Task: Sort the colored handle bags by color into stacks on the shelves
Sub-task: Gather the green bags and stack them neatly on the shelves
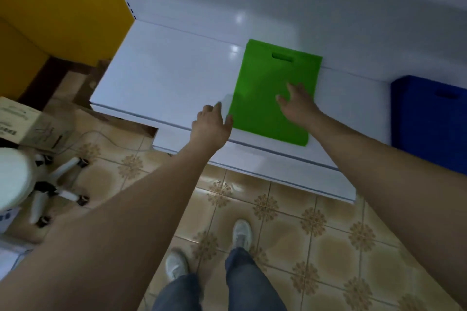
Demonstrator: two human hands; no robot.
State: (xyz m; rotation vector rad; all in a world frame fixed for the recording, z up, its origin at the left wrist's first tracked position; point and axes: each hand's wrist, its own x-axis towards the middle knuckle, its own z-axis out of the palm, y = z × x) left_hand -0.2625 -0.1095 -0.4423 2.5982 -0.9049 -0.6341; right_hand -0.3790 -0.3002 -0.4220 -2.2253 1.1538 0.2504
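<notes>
One green bag [273, 93] flat on the white shelf [164, 83], cut-out handle toward the back, near edge slightly over the shelf's front lip. One stack of blue bags [432, 118] farther right on the same shelf, well apart from the green one; number in the stack impossible to count from here.

Two hands over the shelf. Right hand [298, 103] spread flat on the green bag's lower right part, fingers straight and fanned, gripping nothing. Left hand [212, 124] at the bag's near left corner, fingers relaxed and loosely open, thumb just touching the bag's edge; whether the fingers press the shelf, cannot tell.

One yellow panel [63, 7] standing at the shelf's left end. One cardboard box [27, 124] on the floor to the left, one white rolling stool [25, 184] beside it with several castor legs showing. Patterned tile floor [316, 235] below. Two pale shoes [242, 232] and two jean-clad legs at bottom centre.
</notes>
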